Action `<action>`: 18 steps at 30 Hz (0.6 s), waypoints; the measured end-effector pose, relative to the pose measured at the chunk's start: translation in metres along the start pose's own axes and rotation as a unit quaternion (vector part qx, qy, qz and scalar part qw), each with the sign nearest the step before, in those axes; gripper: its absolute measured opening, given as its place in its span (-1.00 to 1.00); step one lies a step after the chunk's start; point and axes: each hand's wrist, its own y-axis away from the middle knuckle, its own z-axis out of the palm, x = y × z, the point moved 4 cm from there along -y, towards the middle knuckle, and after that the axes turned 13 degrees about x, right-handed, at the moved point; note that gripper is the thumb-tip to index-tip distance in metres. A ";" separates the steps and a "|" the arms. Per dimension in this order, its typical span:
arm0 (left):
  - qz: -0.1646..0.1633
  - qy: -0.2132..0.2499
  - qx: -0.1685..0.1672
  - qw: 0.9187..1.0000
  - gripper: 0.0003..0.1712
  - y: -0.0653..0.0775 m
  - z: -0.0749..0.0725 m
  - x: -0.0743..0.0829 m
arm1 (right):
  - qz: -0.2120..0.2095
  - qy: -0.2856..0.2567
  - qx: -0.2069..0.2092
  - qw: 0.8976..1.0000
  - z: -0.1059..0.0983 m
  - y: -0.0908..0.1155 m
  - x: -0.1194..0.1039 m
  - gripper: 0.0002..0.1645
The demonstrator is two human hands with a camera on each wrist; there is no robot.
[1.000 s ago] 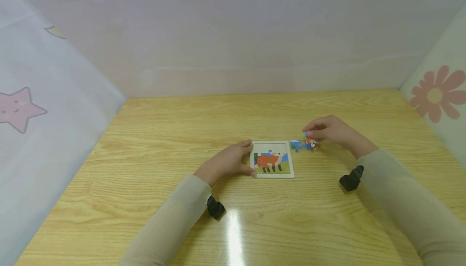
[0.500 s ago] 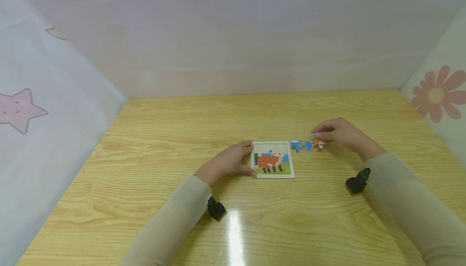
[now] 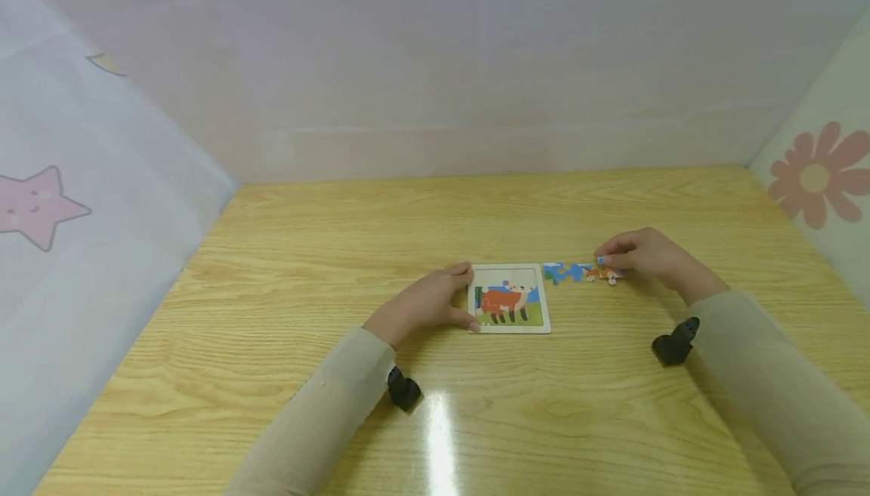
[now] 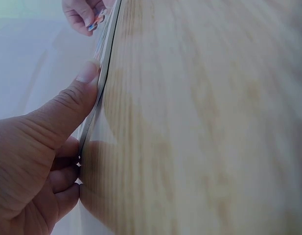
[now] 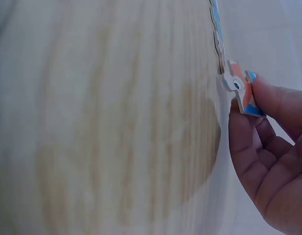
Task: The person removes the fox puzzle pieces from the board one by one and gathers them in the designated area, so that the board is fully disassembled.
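At the table's middle lies a square puzzle board (image 3: 509, 327) with a pale frame; its lower part shows a fox body on green, its upper part is bare. My left hand (image 3: 430, 297) grips the board's left side, thumb near the lower corner, fingers at the upper one. In the left wrist view, the thumb rests on the board's edge (image 4: 110, 44). My right hand (image 3: 642, 258) pinches a puzzle piece (image 5: 242, 90) printed with an eye, orange and blue, tilted just above the table. Left of it, blue puzzle pieces (image 3: 556, 272) and an orange-and-white puzzle piece (image 3: 590, 275) lie in a row.
The wooden table (image 3: 326, 254) runs back to a pale cloth wall (image 3: 435, 66). Side cloths show a pink star (image 3: 41, 205) and a pink flower (image 3: 812, 177). A black wrist camera (image 3: 404, 390) sits under the left sleeve, another black camera (image 3: 675, 343) under the right.
My right hand has moved to the right and slightly nearer with the pinched piece, away from over the blue pieces. More of the row shows now. The left hand and board stay put.
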 end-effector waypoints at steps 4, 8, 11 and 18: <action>0.003 -0.003 0.001 1.000 0.12 0.000 0.000 0.000 | -0.005 0.000 0.002 1.000 0.001 -0.001 0.002 -0.61; 0.004 -0.001 0.004 1.000 0.12 0.000 0.000 0.000 | -0.012 0.015 0.005 1.000 0.001 -0.001 0.002 -0.65; 0.000 -0.003 0.002 1.000 0.13 0.000 0.001 -0.001 | -0.018 0.035 0.007 0.999 0.003 -0.002 0.002 -0.67; -0.001 -0.004 0.002 1.000 0.13 -0.001 0.001 -0.001 | -0.021 0.064 0.014 0.998 0.006 -0.002 0.000 -0.72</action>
